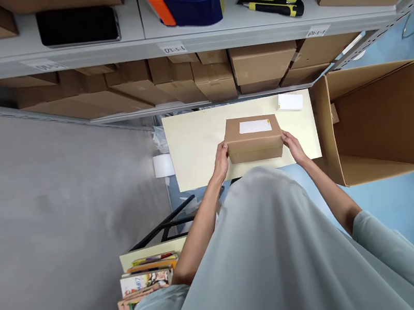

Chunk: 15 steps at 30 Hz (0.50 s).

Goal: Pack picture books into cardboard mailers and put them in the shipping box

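A closed brown cardboard box (255, 147) with a white label (255, 126) on its top is at the table's (198, 146) near side, in front of my body. My left hand (222, 159) grips its left end, and my right hand (292, 144) grips its right end. The fingers of both hands are partly hidden at the box's sides. Whether the box rests on the table or is slightly raised, I cannot tell. Behind it to the right lies a small white box (290, 102).
A large open carton (380, 122) stands right of the table. Beyond the table is a shelf (127, 47) with cardboard boxes, a phone (78, 26), orange and blue scoop-like holders (193, 5) and utility knives (273, 5). A stack of books (148, 279) is at lower left, near a grey wall (62, 209).
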Each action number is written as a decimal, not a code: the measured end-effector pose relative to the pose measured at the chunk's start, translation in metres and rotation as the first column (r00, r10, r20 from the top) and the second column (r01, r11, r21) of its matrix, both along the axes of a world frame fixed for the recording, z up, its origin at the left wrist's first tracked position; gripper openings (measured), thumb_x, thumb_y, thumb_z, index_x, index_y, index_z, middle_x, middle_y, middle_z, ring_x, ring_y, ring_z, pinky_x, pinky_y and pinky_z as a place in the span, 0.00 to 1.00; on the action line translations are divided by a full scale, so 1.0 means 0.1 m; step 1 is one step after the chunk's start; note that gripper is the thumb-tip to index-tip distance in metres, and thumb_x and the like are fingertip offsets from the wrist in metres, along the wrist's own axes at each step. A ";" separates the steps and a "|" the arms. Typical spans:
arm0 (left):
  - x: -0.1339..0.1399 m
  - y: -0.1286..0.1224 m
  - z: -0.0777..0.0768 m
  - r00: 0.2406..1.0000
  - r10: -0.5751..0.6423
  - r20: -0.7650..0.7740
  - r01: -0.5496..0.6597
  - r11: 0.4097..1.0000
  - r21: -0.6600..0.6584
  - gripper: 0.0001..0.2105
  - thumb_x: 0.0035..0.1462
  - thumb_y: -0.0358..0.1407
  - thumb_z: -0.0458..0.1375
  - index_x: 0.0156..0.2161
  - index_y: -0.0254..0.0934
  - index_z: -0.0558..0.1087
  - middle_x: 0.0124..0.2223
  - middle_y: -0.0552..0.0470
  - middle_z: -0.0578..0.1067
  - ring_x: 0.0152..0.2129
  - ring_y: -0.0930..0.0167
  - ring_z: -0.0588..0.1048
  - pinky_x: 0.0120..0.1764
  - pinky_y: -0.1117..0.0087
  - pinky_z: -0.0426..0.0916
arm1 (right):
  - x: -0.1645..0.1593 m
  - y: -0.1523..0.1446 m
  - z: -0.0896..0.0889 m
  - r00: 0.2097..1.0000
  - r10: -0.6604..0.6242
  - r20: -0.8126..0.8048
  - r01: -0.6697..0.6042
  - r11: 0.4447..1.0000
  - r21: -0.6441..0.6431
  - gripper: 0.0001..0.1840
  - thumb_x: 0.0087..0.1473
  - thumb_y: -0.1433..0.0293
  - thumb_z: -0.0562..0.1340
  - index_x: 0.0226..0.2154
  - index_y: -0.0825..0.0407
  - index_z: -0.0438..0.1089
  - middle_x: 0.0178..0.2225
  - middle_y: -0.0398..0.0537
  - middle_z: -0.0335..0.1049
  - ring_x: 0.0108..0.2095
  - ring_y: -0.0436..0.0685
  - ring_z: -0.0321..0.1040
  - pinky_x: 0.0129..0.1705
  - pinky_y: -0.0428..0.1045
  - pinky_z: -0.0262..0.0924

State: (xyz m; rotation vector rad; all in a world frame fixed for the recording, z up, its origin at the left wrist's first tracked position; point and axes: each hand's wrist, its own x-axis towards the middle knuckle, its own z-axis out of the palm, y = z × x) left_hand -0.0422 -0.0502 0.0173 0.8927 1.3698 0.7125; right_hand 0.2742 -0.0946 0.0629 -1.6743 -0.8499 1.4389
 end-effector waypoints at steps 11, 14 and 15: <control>-0.11 -0.11 -0.04 0.996 -0.052 -0.066 0.044 0.992 -0.116 0.28 0.70 0.56 0.52 0.64 0.42 0.73 0.72 0.42 0.72 0.69 0.58 0.70 0.68 0.54 0.69 | 0.00 -0.27 -0.16 1.000 0.010 0.019 -0.008 0.993 -0.117 0.40 0.60 0.44 0.63 0.69 0.43 0.69 0.72 0.50 0.70 0.73 0.69 0.65 0.74 0.69 0.61; -0.12 -0.12 -0.03 0.995 -0.092 -0.045 0.087 0.991 -0.098 0.31 0.67 0.53 0.54 0.69 0.40 0.72 0.75 0.44 0.70 0.73 0.57 0.67 0.73 0.52 0.63 | -0.02 -0.30 -0.17 0.999 0.038 0.010 -0.037 0.995 -0.092 0.45 0.58 0.42 0.66 0.71 0.45 0.70 0.73 0.51 0.67 0.75 0.71 0.60 0.77 0.68 0.56; -0.12 -0.13 -0.02 0.994 -0.102 -0.040 0.098 0.991 -0.086 0.32 0.66 0.52 0.54 0.70 0.39 0.72 0.75 0.45 0.70 0.73 0.56 0.67 0.74 0.51 0.61 | -0.02 -0.30 -0.16 0.999 0.046 0.013 -0.045 0.997 -0.070 0.46 0.58 0.42 0.67 0.71 0.45 0.70 0.74 0.50 0.66 0.76 0.70 0.59 0.78 0.68 0.54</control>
